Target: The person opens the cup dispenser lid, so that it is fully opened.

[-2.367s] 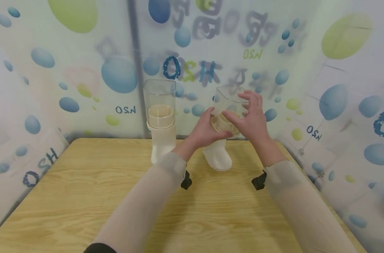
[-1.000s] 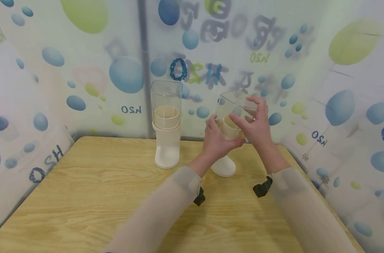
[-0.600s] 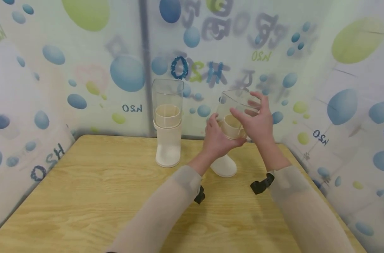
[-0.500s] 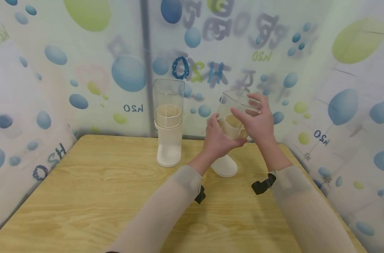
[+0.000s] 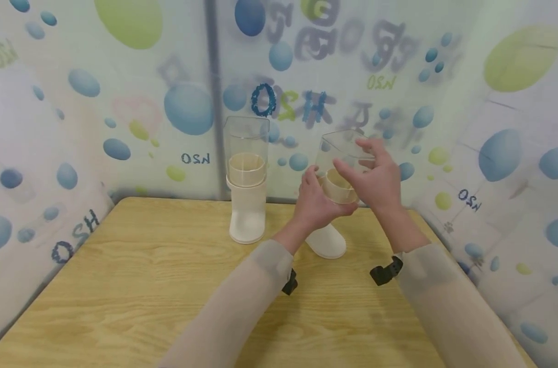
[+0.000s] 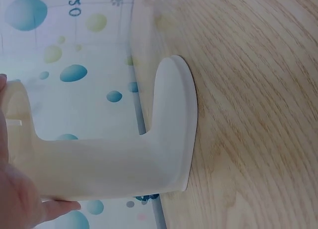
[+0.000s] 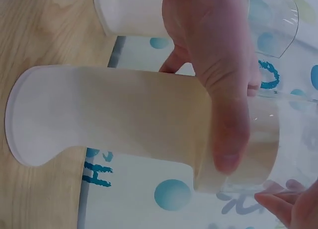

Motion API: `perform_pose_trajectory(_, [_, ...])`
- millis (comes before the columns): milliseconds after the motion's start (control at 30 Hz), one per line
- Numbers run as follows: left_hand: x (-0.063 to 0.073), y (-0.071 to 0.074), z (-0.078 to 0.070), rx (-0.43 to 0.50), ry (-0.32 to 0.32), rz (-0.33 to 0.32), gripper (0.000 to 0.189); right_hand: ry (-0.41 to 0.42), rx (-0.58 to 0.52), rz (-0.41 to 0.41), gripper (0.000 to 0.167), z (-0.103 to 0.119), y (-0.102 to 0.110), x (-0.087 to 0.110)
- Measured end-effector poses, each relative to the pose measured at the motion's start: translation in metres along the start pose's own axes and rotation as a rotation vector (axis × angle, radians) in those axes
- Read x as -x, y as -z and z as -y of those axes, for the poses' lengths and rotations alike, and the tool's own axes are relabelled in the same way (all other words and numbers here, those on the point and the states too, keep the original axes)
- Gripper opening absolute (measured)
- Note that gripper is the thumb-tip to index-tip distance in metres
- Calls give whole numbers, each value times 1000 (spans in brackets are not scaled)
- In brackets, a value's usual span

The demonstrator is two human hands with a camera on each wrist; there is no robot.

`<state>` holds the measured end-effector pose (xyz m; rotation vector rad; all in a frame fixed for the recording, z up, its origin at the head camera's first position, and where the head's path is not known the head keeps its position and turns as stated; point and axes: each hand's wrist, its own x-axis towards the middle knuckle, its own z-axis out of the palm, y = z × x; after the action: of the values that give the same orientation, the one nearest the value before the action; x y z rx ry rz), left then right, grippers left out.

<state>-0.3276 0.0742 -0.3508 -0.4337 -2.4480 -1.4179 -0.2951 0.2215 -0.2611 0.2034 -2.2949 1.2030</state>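
In the head view, my left hand (image 5: 318,202) grips the collar of the right-hand white stand, its thumb across the front. The stand's foot (image 5: 327,241) is on the table, and the left wrist view shows its curved column (image 6: 104,167) clearly. A clear, square-rimmed container (image 5: 336,148) sits on top around a cream inner ring (image 5: 339,185). My right hand (image 5: 377,176) holds this container from the right, thumb in front and fingers along the far side. In the right wrist view, right fingertips (image 7: 278,201) are at the clear wall. The column is mostly hidden behind my left hand in the head view.
A matching white stand (image 5: 248,212) with a clear container (image 5: 247,135) stands upright to the left. The wooden table (image 5: 136,286) ends at a patterned backdrop (image 5: 141,102) behind and at both sides.
The view has shifted, so everything lies further right. My hands sit slightly lower, and the right-hand container looks more turned and tilted. Lately my right fingers have shifted slightly on it.
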Motion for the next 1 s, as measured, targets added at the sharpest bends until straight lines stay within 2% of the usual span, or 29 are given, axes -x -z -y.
perform_pose_trajectory(100, [-1, 1, 0, 9, -19, 6, 132, 10, 25, -3, 69, 0, 4, -1])
perform_pose_trajectory(233, [-2, 2, -1, 8, -28, 4, 132, -42, -11, 15, 69, 2, 8, -2])
perform_pose_trajectory(433, [-4, 3, -2, 15, -25, 30, 132, 36, 89, 3, 69, 6, 10, -2])
perform_pose_trajectory(600, [-4, 5, -1, 14, -22, 32, 131, -5, 48, 30, 67, 6, 12, -3])
perform_pose_trajectory(733, [-4, 5, 1, 18, -9, 52, 132, 27, 103, 49, 70, 5, 12, -3])
perform_pose_trajectory(900, [-4, 6, 2, 20, -15, 50, 131, 0, 62, 52, 68, 5, 13, -3])
perform_pose_trajectory(1000, [-3, 7, 2, 28, -8, 64, 132, 39, 91, 49, 69, 7, 11, 0])
